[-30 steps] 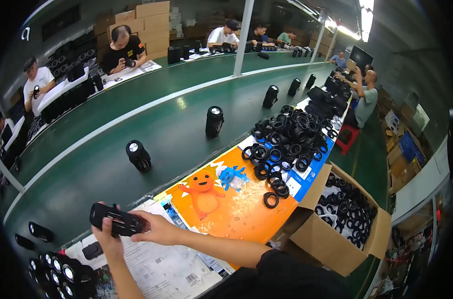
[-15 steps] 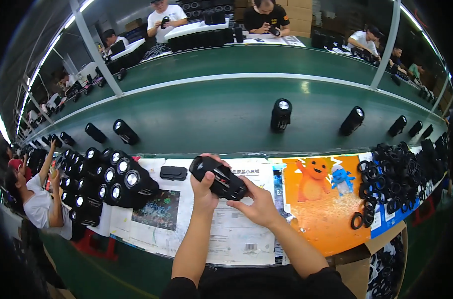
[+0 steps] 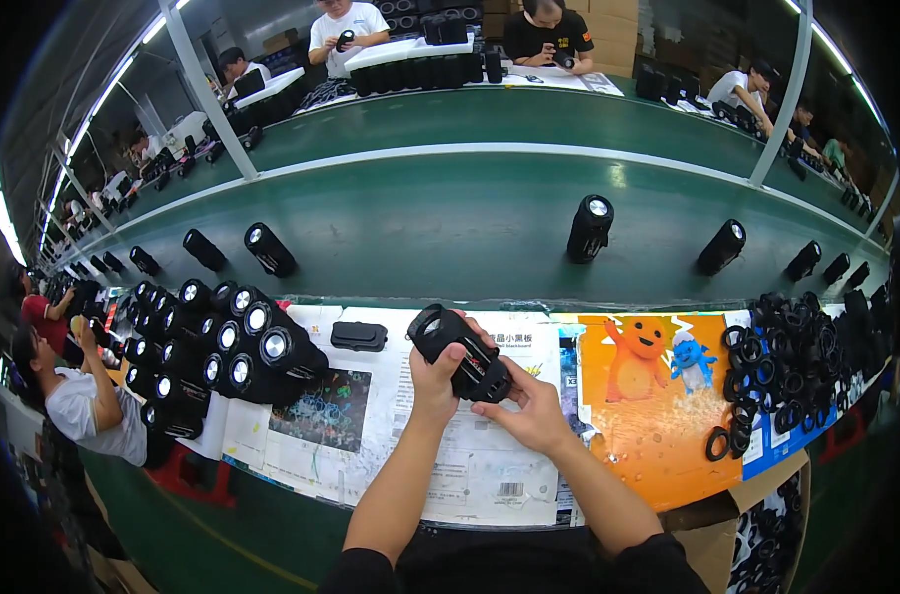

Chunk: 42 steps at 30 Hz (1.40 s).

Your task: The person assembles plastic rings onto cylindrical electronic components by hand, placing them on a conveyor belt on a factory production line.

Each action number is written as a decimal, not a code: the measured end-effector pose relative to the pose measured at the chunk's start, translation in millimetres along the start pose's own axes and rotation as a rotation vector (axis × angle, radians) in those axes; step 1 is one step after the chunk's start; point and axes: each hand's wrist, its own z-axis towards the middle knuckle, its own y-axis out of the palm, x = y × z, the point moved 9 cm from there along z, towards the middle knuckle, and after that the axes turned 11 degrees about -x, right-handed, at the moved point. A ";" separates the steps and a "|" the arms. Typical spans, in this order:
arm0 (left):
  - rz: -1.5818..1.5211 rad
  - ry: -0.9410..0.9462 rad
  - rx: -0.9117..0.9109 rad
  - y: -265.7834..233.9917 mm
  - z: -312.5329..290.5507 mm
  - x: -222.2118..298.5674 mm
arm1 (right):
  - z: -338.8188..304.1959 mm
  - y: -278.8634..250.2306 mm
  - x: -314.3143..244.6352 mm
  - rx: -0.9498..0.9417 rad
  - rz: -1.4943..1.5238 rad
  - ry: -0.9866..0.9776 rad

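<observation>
Both my hands hold a black cylindrical speaker (image 3: pixel 458 348) tilted above the white printed sheets on the bench. My left hand (image 3: pixel 437 384) wraps its left side, thumb across the front and fingers behind. My right hand (image 3: pixel 531 408) grips the lower right end, thumb underneath. The speaker's upper-left end looks dark, without the silver disc seen on others. A black oblong part (image 3: pixel 359 336) lies on the sheets left of my hands. Further left stands a cluster of black speakers (image 3: pixel 277 346) with silver discs on their upper ends.
A pile of black rings (image 3: pixel 767 361) covers the bench's right side, and a single ring (image 3: pixel 717 444) lies near it. An open carton (image 3: pixel 767 495) sits below. Beyond the bench, a green conveyor (image 3: pixel 430 243) carries spaced speakers (image 3: pixel 591 230). Co-workers sit across and at left.
The speaker in my hands has been tipped more upright, and my right fingers have shifted along its lower end. The whole view has moved a little, so the scene appears further right.
</observation>
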 end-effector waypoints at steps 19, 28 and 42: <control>0.046 -0.064 0.037 -33.2 -6.7 -26.1 | -7.7 0.4 -12.4 -0.181 -0.266 0.135; 0.235 -0.215 -0.116 20.5 -10.8 -35.6 | -254.4 -206.0 -121.9 0.742 -1.031 0.129; 0.256 -0.280 -0.312 39.7 -16.2 -41.2 | -249.3 -208.6 -53.9 0.355 -1.200 0.290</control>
